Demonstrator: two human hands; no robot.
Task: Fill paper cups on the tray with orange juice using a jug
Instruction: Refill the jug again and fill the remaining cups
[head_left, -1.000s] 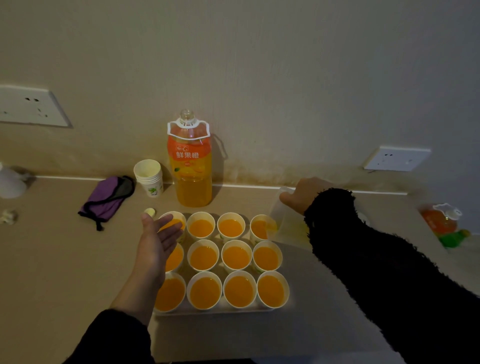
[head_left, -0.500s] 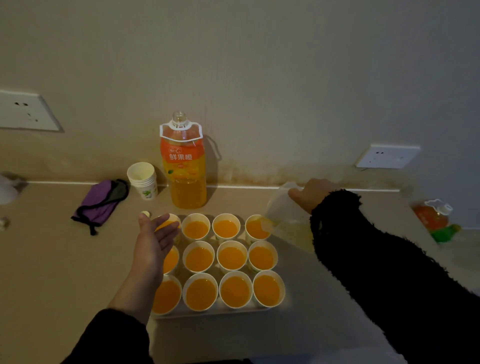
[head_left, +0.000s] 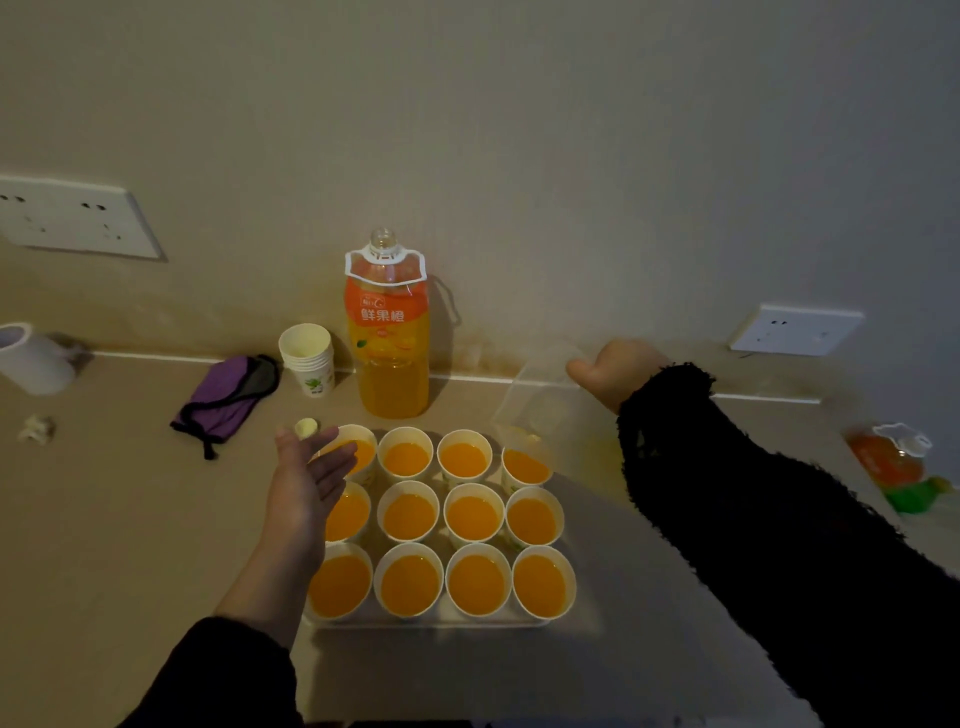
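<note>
While R hand (head_left: 615, 371) grips tilted jug (head_left: 540, 410), L hand (head_left: 306, 478) hovers flat.

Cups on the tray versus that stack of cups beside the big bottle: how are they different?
The cups on the tray each hold orange juice; the stack of cups shows an empty top cup. The cups on the tray stand singly in rows in their tray; the stack of cups is nested on the counter, left of the bottle. Both are upright white paper cups.
</note>
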